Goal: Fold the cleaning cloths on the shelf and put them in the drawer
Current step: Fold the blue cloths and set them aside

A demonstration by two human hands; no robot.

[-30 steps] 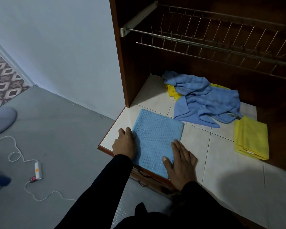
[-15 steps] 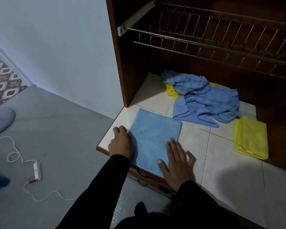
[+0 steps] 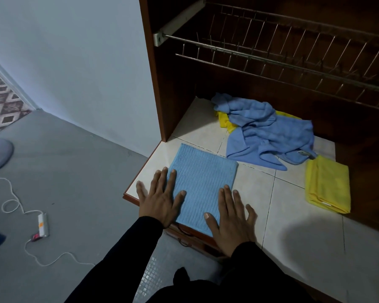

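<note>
We press both hands flat, fingers straight: left hand [image 3: 160, 202], right hand [image 3: 232, 217], gripping nothing, on folded blue cloth [image 3: 202, 184] at shelf [image 3: 293, 215] front edge. Risk: overhanging near edge slips off, fold opens.

Cloths on the shelf [image 3: 293, 226], under the wire rack [image 3: 293, 62]

Folded cloth [image 3: 202, 184] at the near left edge; crumpled cloth pile [image 3: 269, 136] farther back; second folded cloth [image 3: 327, 186] to the right; power strip [image 3: 42, 224] on the floor, left.

1. Our left hand [image 3: 160, 201] lies flat, palm down, fingers straight and spread.
2. Our right hand [image 3: 233, 217] lies flat too, fingers straight.
3. Both arms wear dark sleeves.
</note>
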